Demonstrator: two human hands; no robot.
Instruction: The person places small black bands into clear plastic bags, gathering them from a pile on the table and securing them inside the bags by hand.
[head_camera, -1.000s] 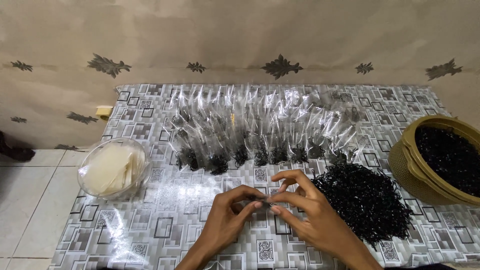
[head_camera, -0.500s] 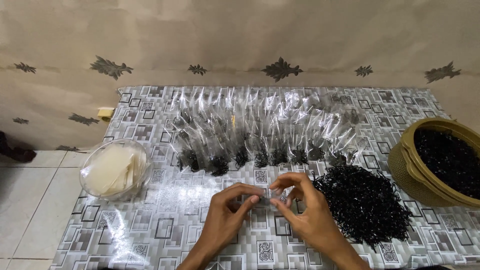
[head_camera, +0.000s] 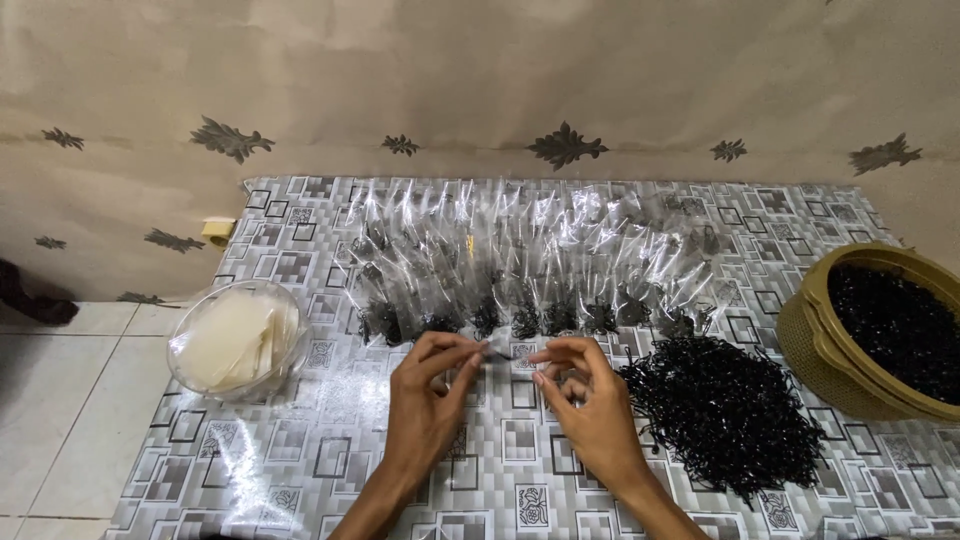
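- My left hand (head_camera: 425, 405) and right hand (head_camera: 590, 400) pinch a small clear bag (head_camera: 500, 346) between their fingertips, held just above the desk (head_camera: 300, 450).
- The slick film could slip from my pinch, I judge.
- The heap of black strands (head_camera: 725, 410) lies just beside my right wrist; a careless sweep would scatter it.
- The row of filled bags (head_camera: 520, 270) sits close ahead, easy to knock.
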